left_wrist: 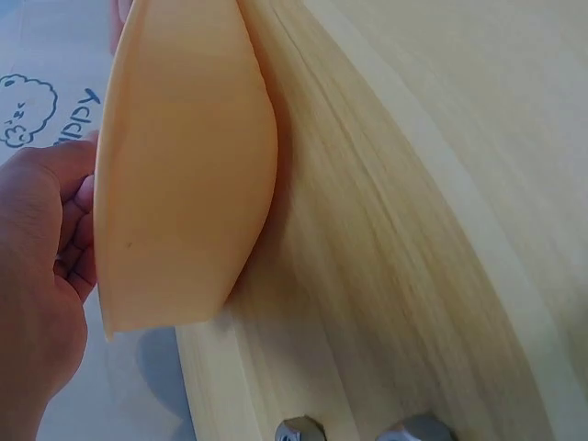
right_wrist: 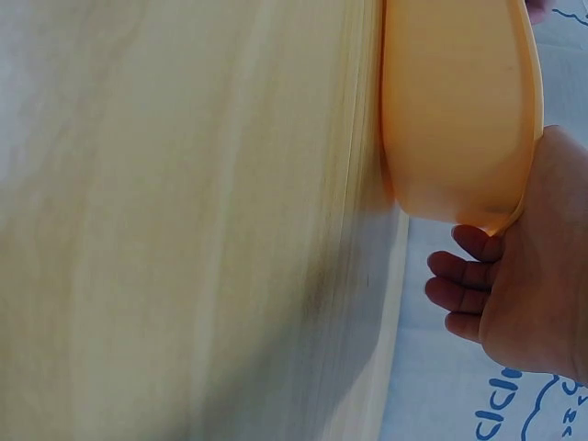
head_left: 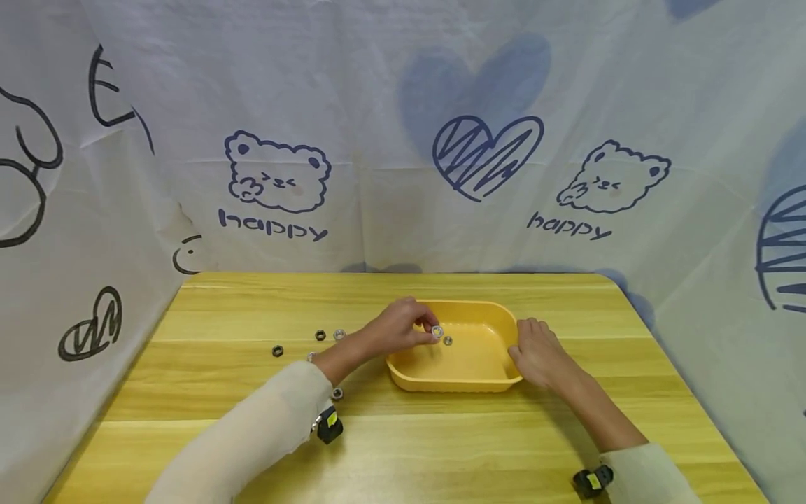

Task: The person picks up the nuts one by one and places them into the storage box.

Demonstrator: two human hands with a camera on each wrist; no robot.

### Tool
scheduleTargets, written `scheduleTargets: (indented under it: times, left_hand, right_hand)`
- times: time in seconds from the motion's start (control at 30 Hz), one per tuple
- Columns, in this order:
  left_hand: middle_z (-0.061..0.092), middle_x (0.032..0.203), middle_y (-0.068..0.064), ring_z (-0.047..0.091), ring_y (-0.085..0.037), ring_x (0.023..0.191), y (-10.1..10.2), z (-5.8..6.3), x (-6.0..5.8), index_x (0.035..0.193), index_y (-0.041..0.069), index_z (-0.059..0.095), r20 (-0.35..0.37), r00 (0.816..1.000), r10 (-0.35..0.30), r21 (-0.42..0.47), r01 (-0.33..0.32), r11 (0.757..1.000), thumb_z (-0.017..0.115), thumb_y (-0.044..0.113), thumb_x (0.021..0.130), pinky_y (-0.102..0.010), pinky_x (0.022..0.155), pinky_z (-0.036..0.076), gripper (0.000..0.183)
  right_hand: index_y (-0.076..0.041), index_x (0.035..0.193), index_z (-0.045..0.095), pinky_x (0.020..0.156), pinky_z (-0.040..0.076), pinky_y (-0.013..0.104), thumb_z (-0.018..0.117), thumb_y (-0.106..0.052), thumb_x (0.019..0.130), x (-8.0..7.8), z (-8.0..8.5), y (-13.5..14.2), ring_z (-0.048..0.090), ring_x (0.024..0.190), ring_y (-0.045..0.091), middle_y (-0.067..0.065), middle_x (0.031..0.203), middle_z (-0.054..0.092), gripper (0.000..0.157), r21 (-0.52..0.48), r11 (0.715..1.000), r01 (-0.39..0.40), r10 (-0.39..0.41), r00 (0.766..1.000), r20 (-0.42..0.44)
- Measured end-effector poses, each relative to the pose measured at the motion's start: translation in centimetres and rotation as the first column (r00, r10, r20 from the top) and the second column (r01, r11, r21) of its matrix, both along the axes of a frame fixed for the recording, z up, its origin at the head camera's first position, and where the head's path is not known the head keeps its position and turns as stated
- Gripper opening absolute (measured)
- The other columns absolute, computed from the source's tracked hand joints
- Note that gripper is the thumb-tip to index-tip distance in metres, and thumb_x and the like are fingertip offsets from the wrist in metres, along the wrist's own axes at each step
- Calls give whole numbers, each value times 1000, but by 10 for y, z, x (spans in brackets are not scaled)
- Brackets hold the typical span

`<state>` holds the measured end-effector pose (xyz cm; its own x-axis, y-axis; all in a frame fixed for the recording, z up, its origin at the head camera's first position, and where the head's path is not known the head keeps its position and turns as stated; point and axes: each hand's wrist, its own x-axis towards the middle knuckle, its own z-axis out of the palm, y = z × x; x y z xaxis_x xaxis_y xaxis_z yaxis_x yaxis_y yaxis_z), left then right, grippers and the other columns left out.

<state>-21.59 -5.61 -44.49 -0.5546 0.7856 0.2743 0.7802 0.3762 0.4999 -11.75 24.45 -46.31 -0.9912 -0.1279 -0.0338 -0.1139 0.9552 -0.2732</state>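
Note:
My left hand (head_left: 398,327) reaches over the left side of a yellow plastic tray (head_left: 453,384). Between its thumb and index finger it pinches a silver hex nut (head_left: 437,331). Just below and right of that one, a second small nut (head_left: 448,341) shows inside the tray. With thumb over the rim and fingers outside, my right hand (head_left: 540,353) holds the tray's right end; the right wrist view shows these fingers (right_wrist: 459,285) curled against the outer wall. In the left wrist view the tray's wall (left_wrist: 184,175) hides the left fingertips and the nut.
Several loose nuts lie on the wooden table left of the tray, among them a dark nut (head_left: 278,351), another dark nut (head_left: 320,335), a silver nut (head_left: 339,334) and a nut (head_left: 337,394) near the left sleeve. A printed cloth (head_left: 384,210) hangs behind the table.

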Motion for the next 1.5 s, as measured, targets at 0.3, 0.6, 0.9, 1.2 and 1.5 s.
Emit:
scheduleTargets:
  times: [0.3, 0.6, 0.9, 1.2, 1.5]
  left_hand:
    - [76, 92, -1, 70, -16, 88, 14, -4, 1, 104, 6, 77, -17, 1000, -18, -10, 18, 1000, 80, 20, 91, -39, 98, 53, 19]
    - [78, 92, 0, 69, -14, 85, 23, -6, -1, 102, 7, 78, -23, 999, -32, -68, 30, 997, 81, 20, 90, -25, 79, 52, 18]
    - [79, 93, -3, 70, -13, 83, 36, -1, -1, 102, 5, 78, -4, 999, -36, -155, 35, 987, 81, 21, 90, -21, 77, 55, 20]
    - [78, 93, -3, 64, -9, 80, 47, -4, 6, 101, 6, 78, 36, 998, -53, -237, 60, 970, 79, 22, 92, -19, 76, 51, 18]
    - [78, 94, -1, 59, -6, 78, 54, -6, 10, 101, 7, 79, 49, 997, -57, -253, 68, 965, 76, 19, 93, -17, 74, 49, 14]
  right_hand:
    - [14, 128, 46, 85, 38, 49, 41, -17, 104, 1, -2, 2, 44, 101, 36, 29, 122, 51, 39, -14, 1000, 9, -9, 1000, 0]
    - [16, 128, 46, 86, 39, 48, 41, -15, 103, -2, 0, 3, 45, 102, 37, 29, 119, 51, 39, -26, 1000, -1, 1, 1000, -20]
    - [17, 129, 45, 90, 41, 52, 42, -15, 103, -4, 1, 4, 46, 106, 40, 29, 120, 51, 42, -24, 1000, 9, -9, 1000, -16]
    - [17, 132, 44, 92, 41, 53, 42, -17, 103, -6, 0, 2, 46, 108, 39, 31, 125, 51, 45, -16, 1000, 6, -6, 1000, 3]
    - [18, 134, 43, 93, 41, 54, 41, -17, 105, -4, -1, 1, 45, 108, 40, 32, 127, 49, 46, -15, 1000, -3, 3, 1000, -5]
